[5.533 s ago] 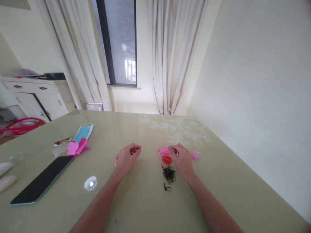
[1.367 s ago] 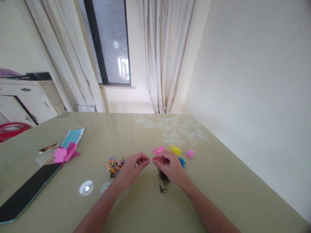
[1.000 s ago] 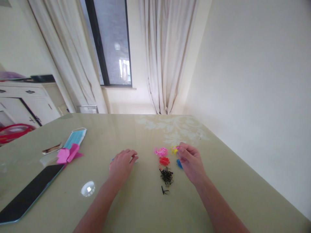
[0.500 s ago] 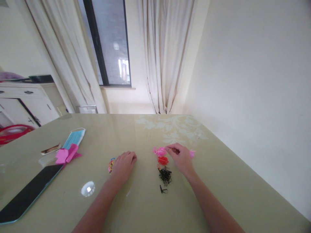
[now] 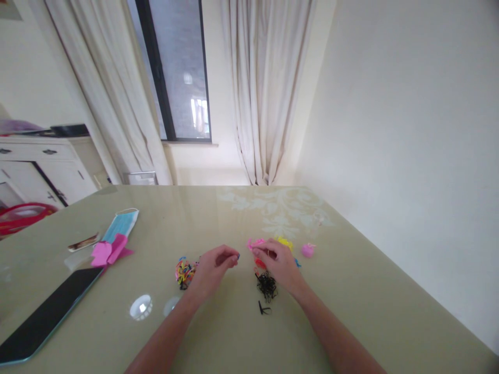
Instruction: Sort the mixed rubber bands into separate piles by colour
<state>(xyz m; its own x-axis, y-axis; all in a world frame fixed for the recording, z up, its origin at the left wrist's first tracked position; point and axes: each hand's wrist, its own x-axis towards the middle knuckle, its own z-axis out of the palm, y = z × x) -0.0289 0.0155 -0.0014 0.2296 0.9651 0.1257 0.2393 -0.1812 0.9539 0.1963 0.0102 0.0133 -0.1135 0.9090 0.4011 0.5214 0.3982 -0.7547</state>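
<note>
My left hand (image 5: pixel 213 269) is pinched, with a small dark blue bit, seemingly a rubber band (image 5: pixel 238 255), at its fingertips. Beside its wrist lies a mixed heap of colourful rubber bands (image 5: pixel 184 272). Facing it, my right hand (image 5: pixel 279 265) has thumb and forefinger together; whatever they hold is too small to make out. Around that hand are sorted rubber bands: a pink pile (image 5: pixel 255 242), a red pile (image 5: pixel 260 264), a yellow pile (image 5: pixel 286 242), a black pile (image 5: pixel 267 285) and a mostly hidden blue pile (image 5: pixel 298 263). One black clump (image 5: pixel 264 309) sits nearer to me.
A small pink ball-like item (image 5: pixel 307 250) is right of the piles. On the left of the glossy table (image 5: pixel 218 337) lie a dark tablet-like slab (image 5: pixel 50 314), a pink folded piece (image 5: pixel 111 250), a blue face mask (image 5: pixel 122 224) and a thin packet (image 5: pixel 83 242). A wall borders the right.
Since half a second ago, my left hand has lifted off the mixed heap and moved right, now with a blue bit. My right hand has come left and lower, uncovering the yellow pile.
</note>
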